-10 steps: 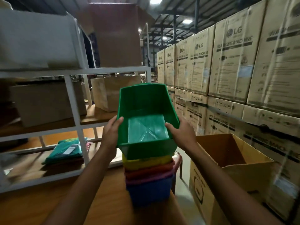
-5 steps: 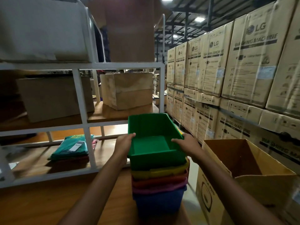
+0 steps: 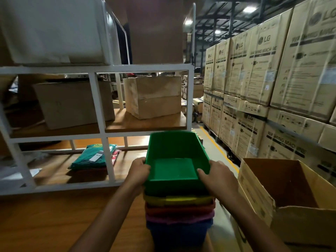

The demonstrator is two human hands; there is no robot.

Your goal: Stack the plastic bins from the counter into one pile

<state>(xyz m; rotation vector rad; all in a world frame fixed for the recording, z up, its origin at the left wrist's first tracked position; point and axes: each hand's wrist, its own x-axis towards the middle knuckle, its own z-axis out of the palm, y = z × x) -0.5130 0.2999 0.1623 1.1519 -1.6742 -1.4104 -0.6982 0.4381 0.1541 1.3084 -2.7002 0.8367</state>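
A green plastic bin (image 3: 174,160) sits level on top of a pile of nested bins: yellow (image 3: 179,199), red (image 3: 180,208), pink (image 3: 180,217) and blue (image 3: 179,233) at the bottom. The pile stands at the right end of the wooden counter (image 3: 54,220). My left hand (image 3: 139,171) grips the green bin's left rim, its fingers curled over the edge. My right hand (image 3: 217,176) grips the right rim, its thumb inside the bin.
A white metal shelf frame (image 3: 101,135) stands behind the counter with cardboard boxes (image 3: 152,96) on it and folded teal clothes (image 3: 94,157) below. An open cardboard box (image 3: 283,193) sits at the right. Stacked washing-machine cartons (image 3: 263,88) wall the aisle.
The green bin was held tilted above the pile; both hands brought it down level into the yellow bin. My view shifted right and down.
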